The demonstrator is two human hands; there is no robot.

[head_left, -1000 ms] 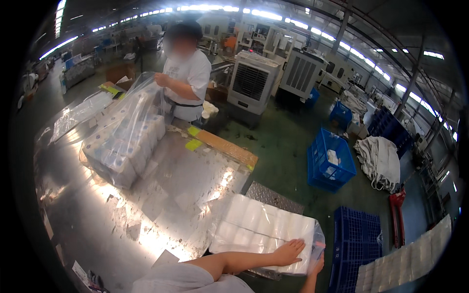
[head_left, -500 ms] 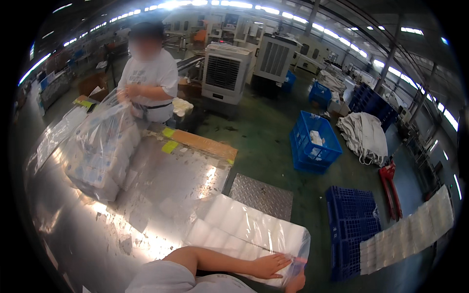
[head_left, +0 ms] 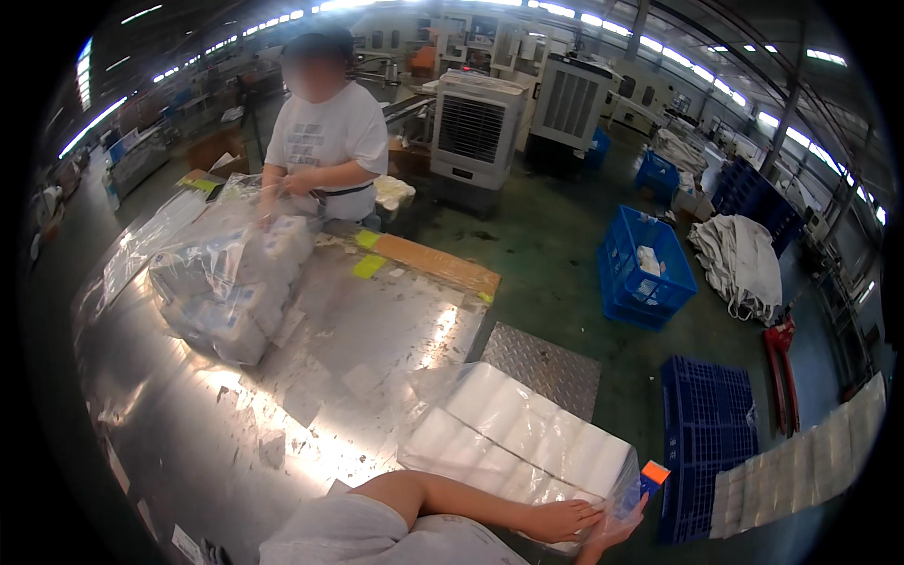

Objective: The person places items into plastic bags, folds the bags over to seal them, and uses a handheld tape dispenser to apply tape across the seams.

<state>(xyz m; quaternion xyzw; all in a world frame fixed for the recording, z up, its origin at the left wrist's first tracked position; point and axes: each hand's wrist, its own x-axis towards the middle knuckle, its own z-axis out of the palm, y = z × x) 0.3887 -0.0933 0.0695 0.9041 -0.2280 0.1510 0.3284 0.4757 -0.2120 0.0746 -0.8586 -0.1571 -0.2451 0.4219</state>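
A clear plastic bag of white rolls in rows (head_left: 527, 424) lies at the near right edge of the metal table. Fingers stretched, my left hand (head_left: 565, 521) rests flat on the bag's near right end. My right hand (head_left: 614, 533) is closed at that same end, beside my left. From it sticks up a small blue object with an orange end (head_left: 654, 476), whose kind I cannot make out. The bag's film partly covers that grip. Loose film spreads from the bag's far left end.
Across the metal table (head_left: 377, 320) a co-worker (head_left: 325, 141) handles another clear bag of white packs (head_left: 226, 292). Cardboard with yellow-green tape (head_left: 433, 264) edges the table. On the floor to the right are a blue crate (head_left: 645, 273), a blue pallet (head_left: 706, 443) and a red pallet jack (head_left: 780, 367).
The view has swung left, so everything sits further right. My right hand has turned up, and the blue and orange object now shows. The co-worker's hands and the top of their bag are lower.
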